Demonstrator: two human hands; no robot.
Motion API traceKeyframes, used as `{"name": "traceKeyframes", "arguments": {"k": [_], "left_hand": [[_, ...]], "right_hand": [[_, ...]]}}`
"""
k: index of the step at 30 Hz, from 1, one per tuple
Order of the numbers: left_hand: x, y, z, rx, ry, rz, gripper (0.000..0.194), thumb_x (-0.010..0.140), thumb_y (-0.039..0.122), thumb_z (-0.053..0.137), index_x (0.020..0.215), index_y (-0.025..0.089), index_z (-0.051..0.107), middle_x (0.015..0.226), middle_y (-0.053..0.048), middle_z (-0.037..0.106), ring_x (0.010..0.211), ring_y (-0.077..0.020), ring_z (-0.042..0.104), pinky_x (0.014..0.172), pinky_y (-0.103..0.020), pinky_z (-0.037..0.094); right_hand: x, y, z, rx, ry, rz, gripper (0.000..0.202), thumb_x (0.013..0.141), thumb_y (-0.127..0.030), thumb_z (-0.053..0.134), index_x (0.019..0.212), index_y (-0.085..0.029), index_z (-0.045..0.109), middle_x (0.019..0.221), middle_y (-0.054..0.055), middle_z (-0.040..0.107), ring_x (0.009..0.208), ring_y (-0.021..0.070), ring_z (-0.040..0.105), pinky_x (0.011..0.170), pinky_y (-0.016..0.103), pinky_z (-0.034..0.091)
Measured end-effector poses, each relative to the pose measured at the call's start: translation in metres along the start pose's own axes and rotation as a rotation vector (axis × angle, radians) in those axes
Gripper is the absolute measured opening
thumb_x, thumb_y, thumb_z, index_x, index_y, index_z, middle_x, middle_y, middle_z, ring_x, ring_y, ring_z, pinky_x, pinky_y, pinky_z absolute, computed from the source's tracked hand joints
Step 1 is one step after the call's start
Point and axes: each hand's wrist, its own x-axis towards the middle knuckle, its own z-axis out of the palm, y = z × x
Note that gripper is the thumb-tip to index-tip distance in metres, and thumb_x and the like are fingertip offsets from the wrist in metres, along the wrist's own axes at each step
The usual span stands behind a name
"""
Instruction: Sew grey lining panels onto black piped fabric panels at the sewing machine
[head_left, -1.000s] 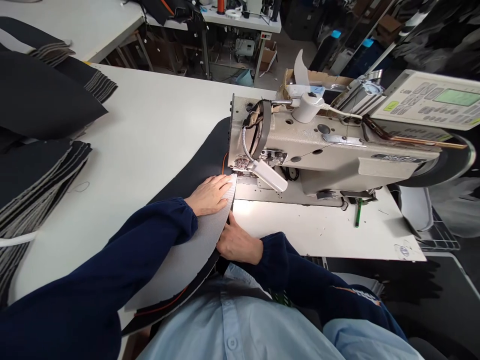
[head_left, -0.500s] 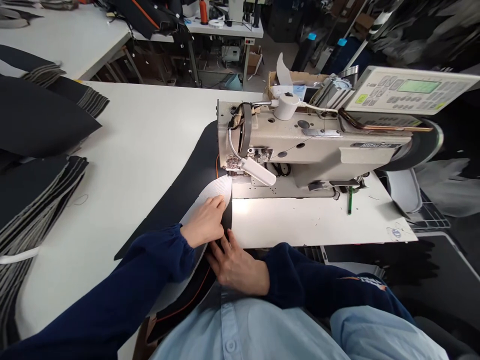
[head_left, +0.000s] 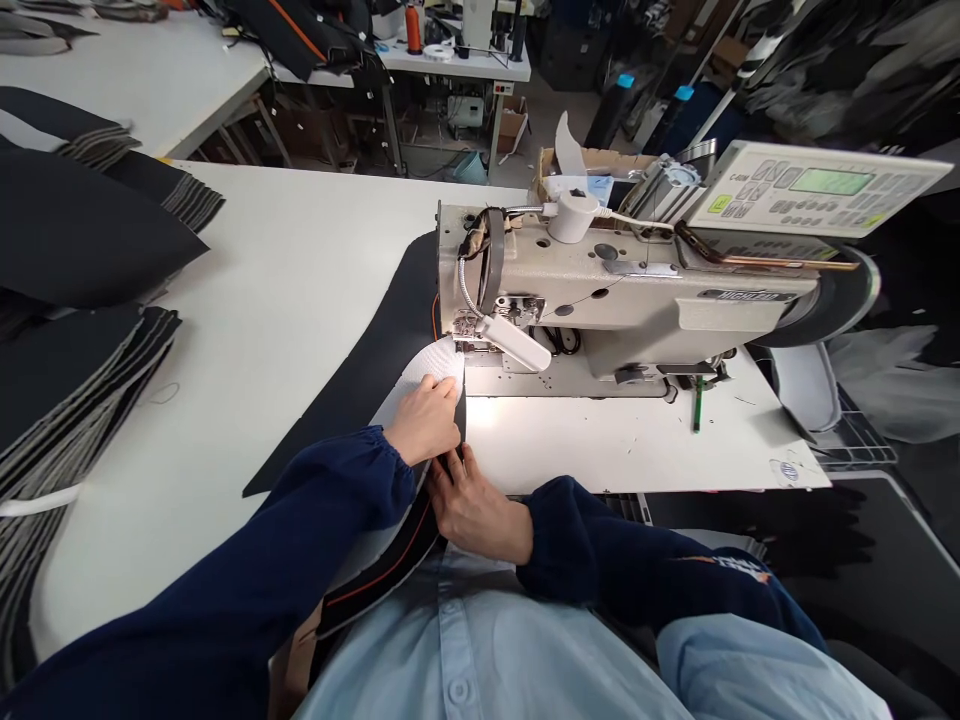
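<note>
My left hand (head_left: 425,418) rests with curled fingers on a white textured piece (head_left: 433,364), pinching its fabric near the sewing machine's needle area. Under it lies a large black panel (head_left: 360,375) with an orange line beside the machine head. Just below, my right hand (head_left: 480,505) lies with its fingers spread over the black edge of the material. A black strip with an orange line (head_left: 390,568) hangs over the table's front edge against my shirt. The sewing machine (head_left: 637,290) stands to the right, its lamp (head_left: 517,343) over the bed.
Stacks of black cut pieces (head_left: 75,380) lie on the left of the white table (head_left: 225,360). A control panel (head_left: 821,190) sits above the machine. An open cardboard box (head_left: 622,160) is behind it, and a green object (head_left: 698,404) lies at the right.
The black panel and white piece have shifted toward the machine head, up and right. My left hand has moved up and right with them; my right hand has risen slightly.
</note>
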Motion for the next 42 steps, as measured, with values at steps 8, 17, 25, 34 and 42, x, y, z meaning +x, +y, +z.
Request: {"name": "traceKeyframes", "arguments": {"k": [8, 17, 25, 34, 42], "left_hand": [[0.002, 0.003, 0.003, -0.011, -0.019, -0.055, 0.033, 0.073, 0.014, 0.052, 0.106, 0.01, 0.058, 0.115, -0.017, 0.05, 0.104, -0.029, 0.052, 0.077, -0.037, 0.05], [0.023, -0.002, 0.003, 0.05, -0.044, -0.05, 0.03, 0.078, 0.004, 0.041, 0.101, 0.009, 0.059, 0.107, -0.016, 0.055, 0.095, -0.0262, 0.06, 0.077, -0.035, 0.05], [0.013, -0.001, -0.002, 0.017, -0.115, -0.034, 0.031, 0.077, 0.006, 0.046, 0.105, 0.009, 0.057, 0.104, -0.016, 0.057, 0.086, -0.0243, 0.063, 0.075, -0.034, 0.05], [0.026, -0.006, 0.003, 0.103, -0.032, -0.029, 0.029, 0.082, 0.005, 0.04, 0.104, 0.008, 0.06, 0.106, -0.018, 0.057, 0.096, -0.027, 0.061, 0.075, -0.036, 0.05], [0.012, -0.012, 0.004, 0.131, -0.044, 0.064, 0.03, 0.081, 0.007, 0.045, 0.108, 0.01, 0.058, 0.104, -0.015, 0.058, 0.095, -0.028, 0.059, 0.076, -0.038, 0.051]], "right_hand": [[0.011, 0.025, 0.005, 0.022, -0.062, -0.006, 0.033, 0.093, -0.018, 0.044, 0.112, 0.0, 0.064, 0.111, 0.028, 0.062, 0.107, 0.0379, 0.056, 0.092, 0.065, 0.041], [0.017, 0.006, 0.009, -0.078, -0.012, 0.079, 0.036, 0.091, -0.012, 0.043, 0.118, 0.008, 0.059, 0.122, 0.036, 0.055, 0.113, 0.0396, 0.057, 0.091, 0.061, 0.045], [0.024, 0.015, 0.011, -0.039, -0.03, 0.067, 0.033, 0.089, -0.012, 0.05, 0.113, 0.008, 0.062, 0.113, 0.035, 0.06, 0.107, 0.0389, 0.059, 0.09, 0.061, 0.045], [0.032, 0.011, 0.009, -0.044, 0.032, 0.031, 0.027, 0.089, -0.012, 0.05, 0.105, 0.005, 0.064, 0.11, 0.033, 0.061, 0.103, 0.0358, 0.058, 0.088, 0.056, 0.043], [0.038, 0.026, 0.007, -0.03, -0.068, 0.032, 0.019, 0.085, -0.006, 0.051, 0.095, -0.001, 0.066, 0.093, 0.024, 0.066, 0.091, 0.0328, 0.062, 0.081, 0.05, 0.046]]}}
